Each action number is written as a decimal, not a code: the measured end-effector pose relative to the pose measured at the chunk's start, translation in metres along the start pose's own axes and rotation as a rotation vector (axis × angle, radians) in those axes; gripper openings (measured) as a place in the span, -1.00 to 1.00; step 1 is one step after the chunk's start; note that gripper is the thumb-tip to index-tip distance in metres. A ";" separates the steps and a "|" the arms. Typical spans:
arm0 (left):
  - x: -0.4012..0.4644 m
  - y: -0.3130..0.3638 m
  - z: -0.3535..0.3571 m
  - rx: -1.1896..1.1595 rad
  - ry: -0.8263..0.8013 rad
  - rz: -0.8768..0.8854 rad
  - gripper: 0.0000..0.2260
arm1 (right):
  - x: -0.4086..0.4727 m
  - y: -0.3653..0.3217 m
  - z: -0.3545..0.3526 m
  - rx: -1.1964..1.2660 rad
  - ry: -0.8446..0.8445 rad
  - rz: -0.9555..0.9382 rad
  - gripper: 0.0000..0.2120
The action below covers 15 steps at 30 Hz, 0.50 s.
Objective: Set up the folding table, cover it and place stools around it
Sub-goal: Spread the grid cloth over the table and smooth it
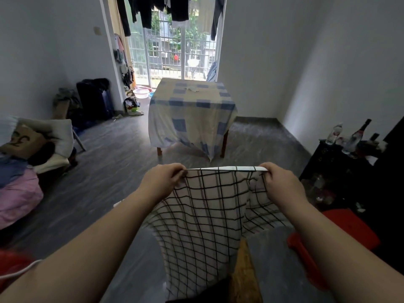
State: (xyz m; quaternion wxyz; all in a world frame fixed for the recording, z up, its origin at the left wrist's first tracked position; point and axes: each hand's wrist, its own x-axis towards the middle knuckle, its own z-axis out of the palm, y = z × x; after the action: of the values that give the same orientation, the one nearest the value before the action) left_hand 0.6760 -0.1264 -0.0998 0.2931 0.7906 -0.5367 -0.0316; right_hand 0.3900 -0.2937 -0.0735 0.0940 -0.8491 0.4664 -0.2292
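A white cloth with a black grid pattern (207, 215) hangs in front of me, held up by its top edge. My left hand (162, 179) grips the left corner and my right hand (278, 182) grips the right corner, with the edge stretched taut between them. Farther back, near the balcony door, stands a table (225, 141) with brown legs. It is draped in a yellow, white and blue checked cloth (190, 110). A red plastic stool (332, 239) sits low at my right, partly behind my right forearm.
A dark cabinet (341, 171) with bottles stands along the right wall. At the left are a seat with cushions (43, 141), pink bedding (19, 197) and a dark suitcase (94, 99). Basins lie by the balcony door. Open grey floor lies between me and the table.
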 end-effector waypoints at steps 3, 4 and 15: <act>-0.004 -0.008 -0.012 0.177 0.062 0.021 -0.79 | -0.002 -0.005 0.010 -0.052 -0.032 -0.021 -0.76; -0.005 -0.011 -0.016 0.205 0.094 0.041 -0.78 | -0.001 -0.006 0.012 -0.059 -0.066 -0.041 -0.77; 0.020 -0.035 -0.049 0.259 0.204 0.067 -0.74 | 0.038 -0.015 -0.003 -0.005 -0.467 -0.304 -0.80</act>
State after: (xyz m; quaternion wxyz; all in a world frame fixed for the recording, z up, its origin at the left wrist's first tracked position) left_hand 0.7312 -0.1138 -0.0718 0.2427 0.8024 -0.5299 0.1281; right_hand 0.4175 -0.3169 -0.0534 0.1614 -0.9394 0.3001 -0.0374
